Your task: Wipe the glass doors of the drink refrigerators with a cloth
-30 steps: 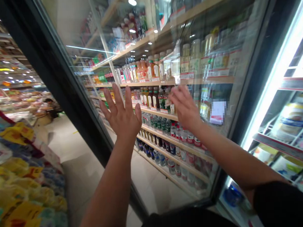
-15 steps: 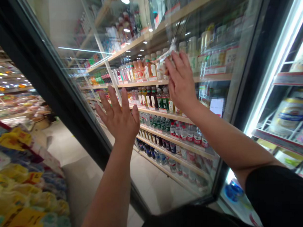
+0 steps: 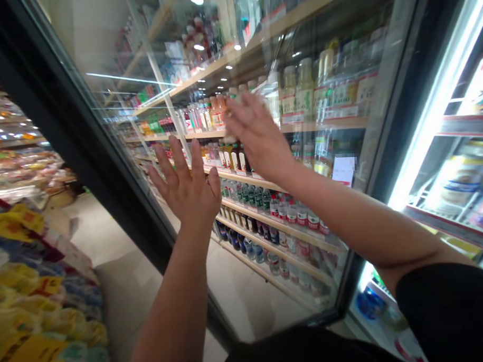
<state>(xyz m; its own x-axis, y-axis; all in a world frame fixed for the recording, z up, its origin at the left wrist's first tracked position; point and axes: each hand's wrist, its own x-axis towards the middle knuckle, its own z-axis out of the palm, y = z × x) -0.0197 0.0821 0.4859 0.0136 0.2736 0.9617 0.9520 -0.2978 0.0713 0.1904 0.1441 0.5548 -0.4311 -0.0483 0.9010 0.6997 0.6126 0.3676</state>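
Observation:
The glass door (image 3: 265,301) of a fridge fills the middle, framed in black. My left hand (image 3: 188,185) is held up flat against the pane, its fingers spread and nothing in it. Higher and to the right, my right hand (image 3: 259,141) reaches to the pane with its fingers bent forward. Motion smears those fingers, and whether anything lies under them is hidden. Through the glass, shelves of bottled drinks (image 3: 302,216) show behind both hands.
On the right, a lit fridge shelf (image 3: 452,221) carries packaged goods. A pile of yellow packs (image 3: 44,320) stands at the lower left beside the tiled floor (image 3: 126,290). A white card (image 3: 343,170) shows on the pane near its right edge.
My right hand has swept left and a little down across the glass, closer to my left hand. My left hand stays nearly in place.

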